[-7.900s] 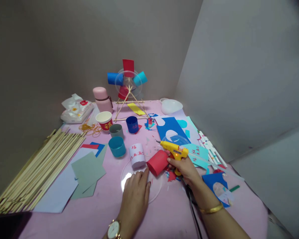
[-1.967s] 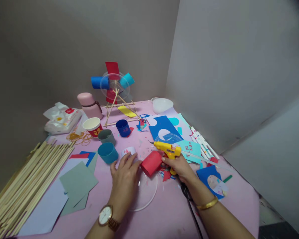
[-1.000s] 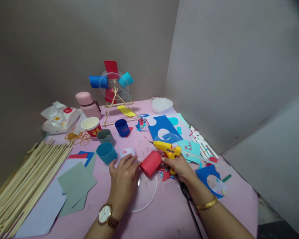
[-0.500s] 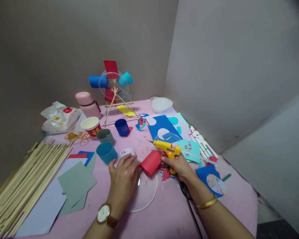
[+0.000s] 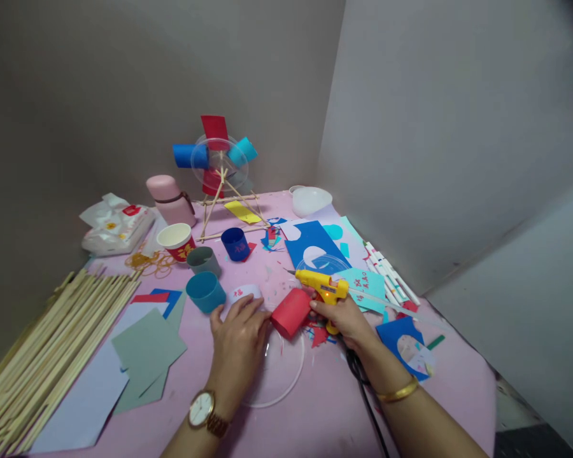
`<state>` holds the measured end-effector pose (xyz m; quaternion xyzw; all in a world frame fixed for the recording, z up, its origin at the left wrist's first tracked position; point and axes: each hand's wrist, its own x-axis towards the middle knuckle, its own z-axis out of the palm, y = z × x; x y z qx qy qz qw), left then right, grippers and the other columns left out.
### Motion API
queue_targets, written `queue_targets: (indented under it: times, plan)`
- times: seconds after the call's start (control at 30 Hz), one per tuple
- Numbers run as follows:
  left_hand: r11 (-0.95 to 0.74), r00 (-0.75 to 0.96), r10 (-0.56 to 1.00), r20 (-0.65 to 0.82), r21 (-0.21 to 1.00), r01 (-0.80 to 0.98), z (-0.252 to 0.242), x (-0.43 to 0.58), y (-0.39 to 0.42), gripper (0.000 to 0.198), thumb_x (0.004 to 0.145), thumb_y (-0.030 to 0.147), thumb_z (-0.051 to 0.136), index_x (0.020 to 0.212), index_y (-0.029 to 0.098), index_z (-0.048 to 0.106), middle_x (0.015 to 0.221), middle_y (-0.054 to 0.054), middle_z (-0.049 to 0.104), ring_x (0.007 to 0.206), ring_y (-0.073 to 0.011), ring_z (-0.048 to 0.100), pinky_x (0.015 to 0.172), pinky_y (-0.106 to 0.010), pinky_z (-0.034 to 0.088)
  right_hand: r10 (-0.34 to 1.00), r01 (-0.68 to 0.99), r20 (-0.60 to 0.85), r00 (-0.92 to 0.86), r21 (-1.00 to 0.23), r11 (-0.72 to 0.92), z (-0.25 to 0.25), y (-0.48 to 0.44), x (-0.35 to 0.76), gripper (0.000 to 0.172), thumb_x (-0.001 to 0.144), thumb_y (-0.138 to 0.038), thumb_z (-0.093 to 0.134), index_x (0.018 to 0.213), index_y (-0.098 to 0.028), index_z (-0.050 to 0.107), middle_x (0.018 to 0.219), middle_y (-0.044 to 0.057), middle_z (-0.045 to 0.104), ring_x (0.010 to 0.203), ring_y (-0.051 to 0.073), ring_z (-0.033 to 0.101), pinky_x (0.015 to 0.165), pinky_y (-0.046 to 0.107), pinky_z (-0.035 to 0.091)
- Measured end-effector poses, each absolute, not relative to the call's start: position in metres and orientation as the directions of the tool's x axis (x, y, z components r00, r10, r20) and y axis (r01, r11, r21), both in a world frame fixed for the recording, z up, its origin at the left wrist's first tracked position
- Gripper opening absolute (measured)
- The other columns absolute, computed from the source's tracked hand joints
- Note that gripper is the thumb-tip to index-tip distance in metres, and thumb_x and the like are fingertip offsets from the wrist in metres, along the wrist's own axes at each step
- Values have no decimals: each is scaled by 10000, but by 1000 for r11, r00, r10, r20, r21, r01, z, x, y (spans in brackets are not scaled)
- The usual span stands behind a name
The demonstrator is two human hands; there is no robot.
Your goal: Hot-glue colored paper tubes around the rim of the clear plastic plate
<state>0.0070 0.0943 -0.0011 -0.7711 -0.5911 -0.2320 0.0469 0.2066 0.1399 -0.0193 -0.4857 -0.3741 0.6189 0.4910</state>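
My left hand (image 5: 239, 337) is curled around the near side of a white paper ring (image 5: 245, 292) with a red character on it; the ring's lower part is hidden. In my right hand (image 5: 342, 318) is a yellow hot glue gun (image 5: 321, 284), its nozzle pointing left and a small orange light showing. Between the hands a red paper tube (image 5: 291, 313) lies tilted, near the fingers of both. Beneath them a clear plastic disc (image 5: 293, 375) rests on the pink tabletop (image 5: 334, 407). Left of the white ring stand a teal paper ring (image 5: 205, 292) and a grey one (image 5: 203, 262).
A stick-framed wheel (image 5: 222, 172) with coloured paper tubes stands at the back. Wooden sticks (image 5: 62, 356) and grey paper sheets (image 5: 150, 346) lie left. Blue cut paper (image 5: 315, 245) and markers (image 5: 391, 273) lie right. The glue gun's black cord (image 5: 370, 407) runs toward me.
The whole view has shifted very slightly. Both hands, the glue gun and the red tube keep practically the same places relative to each other.
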Motion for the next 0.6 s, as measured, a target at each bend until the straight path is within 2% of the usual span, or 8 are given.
queue_targets:
  times: [0.17,0.6]
  plan:
    - [-299,199,889,412,194,934,-1,7,94,209,881,170,508,879,246,702,1085,-72,722,1095,-327,592,915,-585,307,971,-229,-234,-37,-944,-236,-23,141,208,254,540,-270,808,724,-171,664,546,-28,646,486,128,558,486,244,446]
    - [-298,200,890,409,192,935,2,8,93,210,883,163,511,905,240,704,1096,-76,718,1099,-335,589,912,-594,310,980,-246,-198,-24,-949,-198,-19,141,209,246,548,-279,807,706,-164,658,549,-20,631,493,122,548,495,243,445]
